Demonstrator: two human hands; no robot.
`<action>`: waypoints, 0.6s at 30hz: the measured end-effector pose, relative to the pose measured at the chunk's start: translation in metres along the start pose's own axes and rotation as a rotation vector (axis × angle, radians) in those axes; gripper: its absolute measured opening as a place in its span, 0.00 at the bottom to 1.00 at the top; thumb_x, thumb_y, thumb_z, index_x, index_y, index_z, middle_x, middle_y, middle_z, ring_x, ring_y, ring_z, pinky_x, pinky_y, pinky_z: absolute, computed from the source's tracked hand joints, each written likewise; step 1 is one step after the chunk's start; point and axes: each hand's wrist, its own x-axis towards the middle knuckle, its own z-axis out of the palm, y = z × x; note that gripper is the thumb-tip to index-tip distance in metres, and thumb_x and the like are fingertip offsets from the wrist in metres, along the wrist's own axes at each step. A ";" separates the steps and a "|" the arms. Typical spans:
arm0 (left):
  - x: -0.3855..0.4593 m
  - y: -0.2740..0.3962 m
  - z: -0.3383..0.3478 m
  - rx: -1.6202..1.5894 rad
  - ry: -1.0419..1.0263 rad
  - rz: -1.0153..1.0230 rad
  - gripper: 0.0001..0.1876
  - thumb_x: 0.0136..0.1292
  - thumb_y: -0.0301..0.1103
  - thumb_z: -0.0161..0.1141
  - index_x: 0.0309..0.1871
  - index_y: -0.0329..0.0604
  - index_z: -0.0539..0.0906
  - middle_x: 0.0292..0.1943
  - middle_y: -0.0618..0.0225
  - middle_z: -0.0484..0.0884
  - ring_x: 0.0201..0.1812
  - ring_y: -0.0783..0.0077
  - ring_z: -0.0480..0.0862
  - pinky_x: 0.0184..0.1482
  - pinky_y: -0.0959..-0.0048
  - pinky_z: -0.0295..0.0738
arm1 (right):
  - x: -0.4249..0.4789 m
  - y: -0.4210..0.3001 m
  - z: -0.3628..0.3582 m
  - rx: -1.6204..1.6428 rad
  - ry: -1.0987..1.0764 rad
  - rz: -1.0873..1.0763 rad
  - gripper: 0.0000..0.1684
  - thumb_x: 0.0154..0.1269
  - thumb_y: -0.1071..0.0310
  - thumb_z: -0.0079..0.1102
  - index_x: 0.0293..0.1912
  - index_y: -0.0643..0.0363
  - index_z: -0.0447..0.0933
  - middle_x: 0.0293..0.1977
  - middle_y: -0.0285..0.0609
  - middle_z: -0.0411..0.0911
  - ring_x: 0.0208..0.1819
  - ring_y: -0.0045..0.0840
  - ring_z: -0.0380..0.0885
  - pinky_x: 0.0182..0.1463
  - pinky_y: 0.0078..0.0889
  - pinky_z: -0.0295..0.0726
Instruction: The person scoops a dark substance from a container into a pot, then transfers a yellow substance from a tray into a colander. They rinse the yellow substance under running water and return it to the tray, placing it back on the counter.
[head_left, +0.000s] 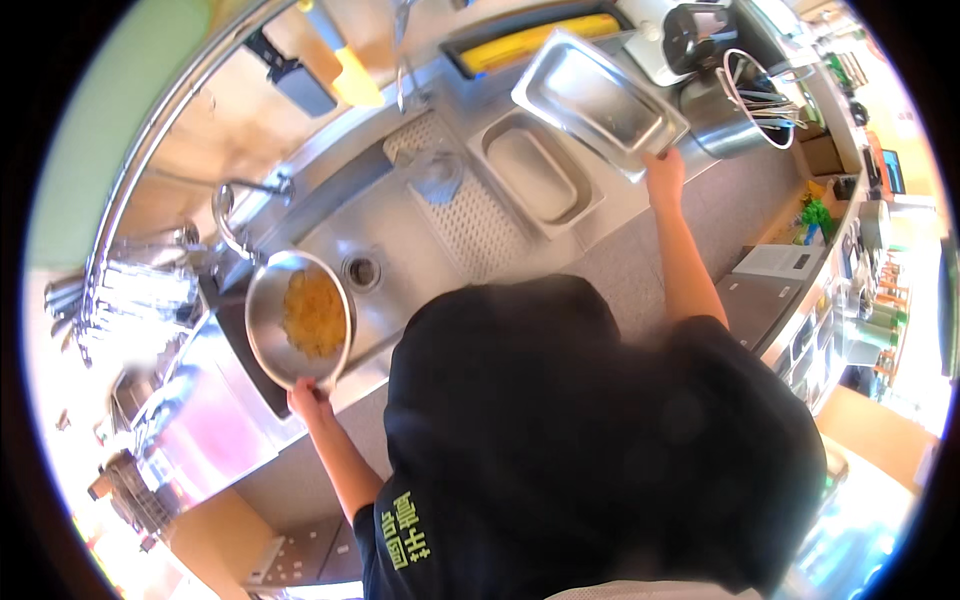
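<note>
At the lower rim of a steel bowl (268, 330) my left hand (309, 397) grips, thumb over the edge. The bowl is tilted over the left end of a steel sink and holds a yellow-orange food mass (316, 313). My right hand (664, 171) pinches the near corner of a rectangular steel pan (600, 97), raised at a slant on the right. Below that pan, a second steel pan (534, 169) rests beside a perforated steel tray (480, 225), on which lies a bluish translucent item that I cannot identify.
A faucet (229, 217) arches beside the bowl, and a drain (362, 273) shows in the sink (405, 277). Spatulas (352, 71) hang on the wall. A large steel pot (720, 112) with whisks stands at the right, near a dark tray (457, 56) holding something yellow.
</note>
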 end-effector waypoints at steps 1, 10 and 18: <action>0.019 -0.007 -0.005 0.004 0.027 -0.007 0.06 0.42 0.18 0.55 0.24 0.40 0.73 0.19 0.68 0.73 0.16 0.72 0.72 0.15 0.76 0.65 | -0.017 -0.009 0.003 0.136 -0.058 0.023 0.17 0.49 0.71 0.58 0.42 0.66 0.74 0.31 0.45 0.77 0.32 0.27 0.77 0.36 0.30 0.75; 0.009 0.021 0.010 0.063 0.008 0.016 0.10 0.44 0.15 0.55 0.28 0.41 0.73 0.20 0.71 0.71 0.17 0.77 0.68 0.17 0.77 0.59 | -0.112 -0.058 0.116 0.553 -0.204 -0.193 0.28 0.52 0.82 0.51 0.56 0.62 0.69 0.45 0.42 0.77 0.48 0.26 0.75 0.53 0.25 0.70; 0.043 0.021 -0.023 0.006 -0.054 0.008 0.09 0.43 0.16 0.54 0.30 0.39 0.74 0.19 0.72 0.69 0.15 0.79 0.67 0.16 0.79 0.58 | -0.172 -0.113 0.126 0.127 -0.133 -1.057 0.31 0.56 0.84 0.55 0.61 0.62 0.68 0.58 0.49 0.72 0.59 0.37 0.72 0.61 0.28 0.70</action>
